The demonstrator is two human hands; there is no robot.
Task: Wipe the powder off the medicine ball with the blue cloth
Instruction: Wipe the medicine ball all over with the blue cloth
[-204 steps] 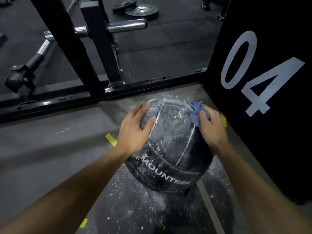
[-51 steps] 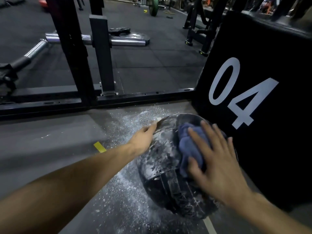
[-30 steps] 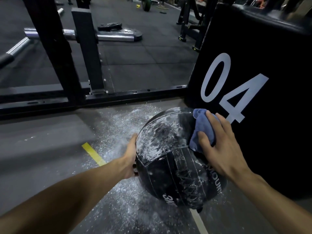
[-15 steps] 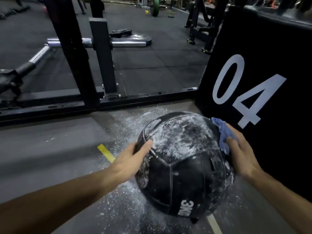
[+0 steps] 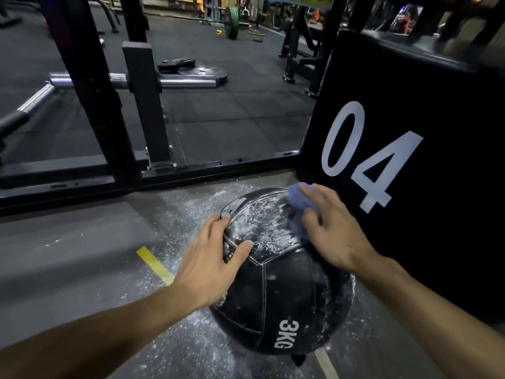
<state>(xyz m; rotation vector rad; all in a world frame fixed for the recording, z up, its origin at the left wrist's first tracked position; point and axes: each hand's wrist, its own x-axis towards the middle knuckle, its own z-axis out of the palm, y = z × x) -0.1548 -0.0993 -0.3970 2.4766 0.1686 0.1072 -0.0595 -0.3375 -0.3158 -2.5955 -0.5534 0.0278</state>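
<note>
Medicine ball (image 5: 273, 296): black leather-like skin, stitched seams, slight sheen; upper panels dulled by white powder (image 5: 259, 225), dry and grainy. Blue cloth (image 5: 297, 203): soft, matt fabric. Floor (image 5: 68, 255): smooth grey, matt, speckled with powder; farther back, dark rubbery tiles. Rack frame (image 5: 90, 105): matt black painted metal. Barbell sleeve (image 5: 185, 83): bright polished metal. Black box (image 5: 437, 160): matt, white painted numerals.

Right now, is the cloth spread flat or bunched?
Bunched: the blue cloth sits wadded under the right hand on the medicine ball.
</note>
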